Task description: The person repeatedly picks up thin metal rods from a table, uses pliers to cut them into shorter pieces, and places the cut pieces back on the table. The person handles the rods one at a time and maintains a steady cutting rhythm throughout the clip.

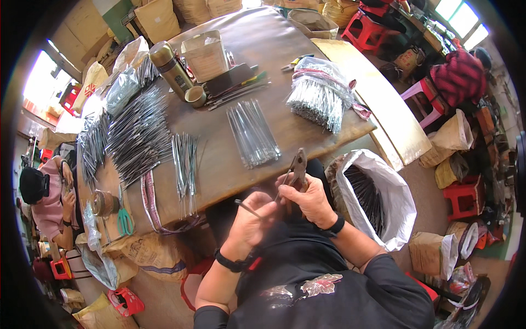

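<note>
My right hand (309,197) is closed round a pair of pliers (299,163), whose jaws point up and away near the table's front edge. Close beside it, the fingers of my left hand (249,222) are pinched on a thin metal rod (247,208); motion blurs the fingertips. Across the table in front of my hands lies a flat row of silvery rods (253,134). To its left sits a narrower bundle of rods (185,164), with a large heap of darker rods (139,131) beyond. A plastic-wrapped bundle of silvery rods (316,101) lies at the right.
On the table stand a thermos (171,71), a cup (195,96) and a box (205,57). Another pair of pliers (297,62) lies farther back. Teal scissors (125,222) lie left. An open white sack (397,200) holds dark rods at my right. Other people sit nearby.
</note>
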{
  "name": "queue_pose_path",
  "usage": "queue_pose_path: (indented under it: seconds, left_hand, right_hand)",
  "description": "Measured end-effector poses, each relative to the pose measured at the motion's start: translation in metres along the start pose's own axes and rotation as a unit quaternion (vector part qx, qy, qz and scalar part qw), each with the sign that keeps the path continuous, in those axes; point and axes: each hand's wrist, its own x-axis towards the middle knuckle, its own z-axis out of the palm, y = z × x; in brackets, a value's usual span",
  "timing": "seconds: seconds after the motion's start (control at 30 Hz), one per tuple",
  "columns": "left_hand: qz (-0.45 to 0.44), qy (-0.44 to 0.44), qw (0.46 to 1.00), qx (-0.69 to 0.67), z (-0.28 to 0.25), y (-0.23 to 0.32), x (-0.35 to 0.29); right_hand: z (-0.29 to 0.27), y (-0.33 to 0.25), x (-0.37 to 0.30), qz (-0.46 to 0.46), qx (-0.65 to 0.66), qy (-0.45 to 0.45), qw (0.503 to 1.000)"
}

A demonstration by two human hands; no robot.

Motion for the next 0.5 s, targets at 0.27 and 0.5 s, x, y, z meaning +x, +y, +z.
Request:
queue_pose_path:
  seconds: [0.27,0.5]
  left_hand:
    - [0.136,0.039,0.981,0.132,-0.001,0.01,-0.008]
    - [0.277,0.069,0.892,0.35,0.001,0.01,-0.012]
  right_hand:
    - [-0.053,0.009,-0.016,0.242,0.37,-0.119,0.889]
    - [-0.037,0.004,-0.024,0.05,-0.287,-0.249,0.924]
